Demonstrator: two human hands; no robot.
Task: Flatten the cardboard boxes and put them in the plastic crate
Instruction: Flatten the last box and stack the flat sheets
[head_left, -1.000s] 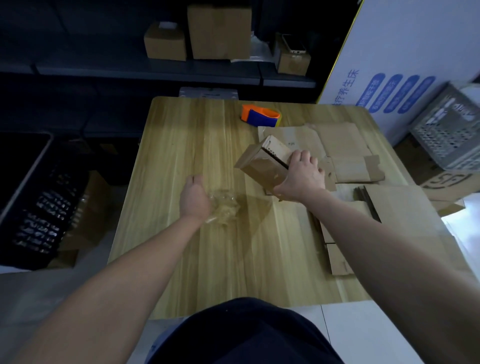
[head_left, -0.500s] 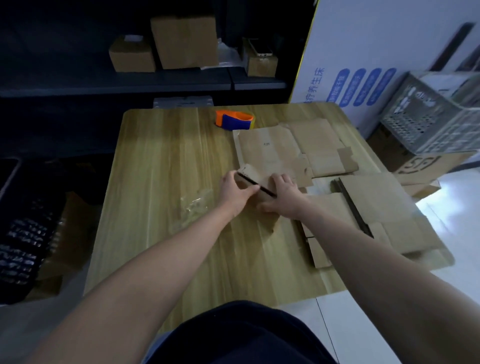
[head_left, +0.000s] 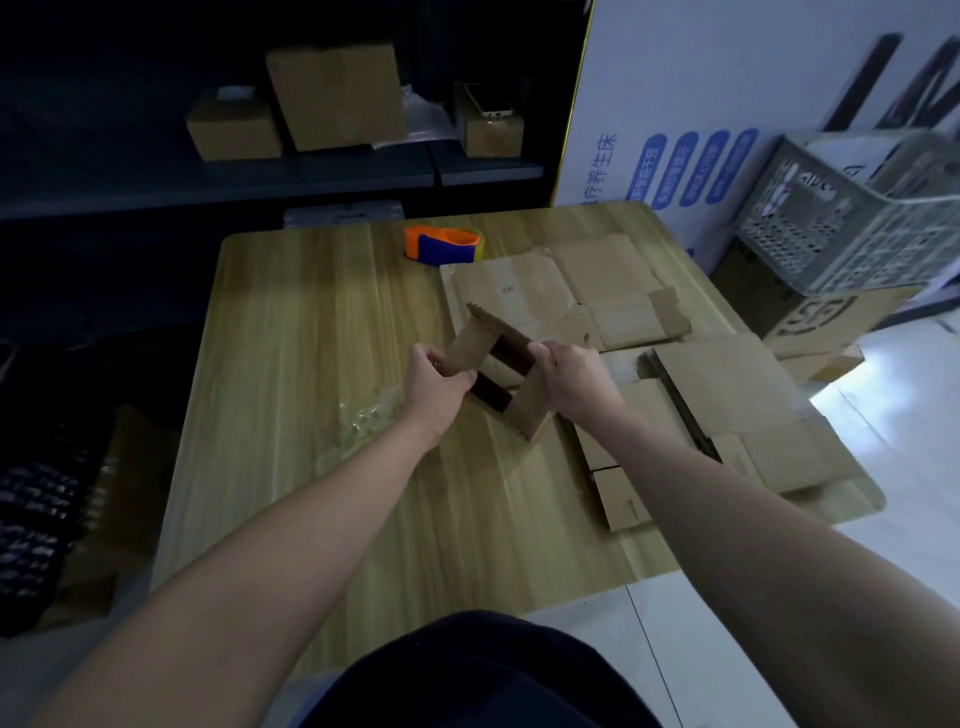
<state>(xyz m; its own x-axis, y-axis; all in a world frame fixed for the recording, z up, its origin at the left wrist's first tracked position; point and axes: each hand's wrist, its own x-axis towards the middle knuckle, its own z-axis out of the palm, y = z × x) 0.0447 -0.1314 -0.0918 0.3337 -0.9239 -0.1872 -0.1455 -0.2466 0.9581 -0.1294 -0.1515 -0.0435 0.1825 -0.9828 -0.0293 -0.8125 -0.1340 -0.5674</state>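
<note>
Head view: task roughly mid-way, by my read. Left hand (head_left: 436, 376) and right hand (head_left: 576, 382) both grip a small cardboard box (head_left: 522, 410) at frame centre. Fingers are curled round its two sides, and the left hand pinches a flap edge. Box is half open and tilted, dark inside showing, one flap sticking up toward the top of the frame. Not flat yet. Cannot tell if its lower corner touches the table (head_left: 291, 364) or hangs just over it.

Done, going by the layout: flattened cardboard sheets (head_left: 519, 291) lie on the table right of centre. More flat pieces (head_left: 737, 405) sit in a loose overlapping pile at the right, some reaching the lower right table edge. None of these are in a crate.

Plastic crate (head_left: 852, 223), light lattice type, sits off the table at upper right on a printed carton (head_left: 821, 312). It is blurred, contents unreadable. A dark crate (head_left: 31, 509) shows at the lower left edge too; can't say which one is meant.

Left to do, as a judgement: collapse the box in the hands, then move all flat pieces into the crate. The closed boxes (head_left: 337, 93) on the shelf (head_left: 363, 176) at the top of the frame may also count, unclear. Orange-blue tape dispenser (head_left: 444, 244) is at upper centre of the table, and crumpled clear tape (head_left: 363, 421) lies just left of the left hand.
</note>
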